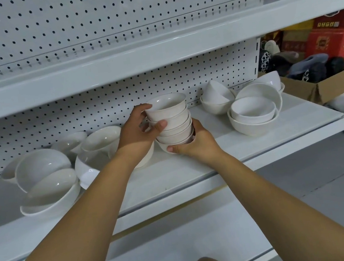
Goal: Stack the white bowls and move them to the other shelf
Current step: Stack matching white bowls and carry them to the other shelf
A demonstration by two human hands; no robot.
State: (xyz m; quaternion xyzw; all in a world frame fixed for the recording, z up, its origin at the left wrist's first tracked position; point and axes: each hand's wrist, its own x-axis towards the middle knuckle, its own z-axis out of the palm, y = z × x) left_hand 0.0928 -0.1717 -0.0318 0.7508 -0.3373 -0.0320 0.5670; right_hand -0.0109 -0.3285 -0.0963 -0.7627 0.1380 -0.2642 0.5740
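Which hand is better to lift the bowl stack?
Probably the right hand: it holds the stack around its bottom bowl. The left hand only grips the upper side, steadying it.

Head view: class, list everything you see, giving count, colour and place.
stack: one, about five white bowls, mid shelf, between both grips
loose bowls: several, white, shelf's left
more bowls: several, white, shelf's right
shelf: one, white, middle
upper shelf: one, white, above
pegboard: one, white, dark holes, behind
red boxes: several, red, far right
carton: one, brown, right, holding dark clothes
left grip: one, holds stack's upper side
right grip: one, cups stack's base
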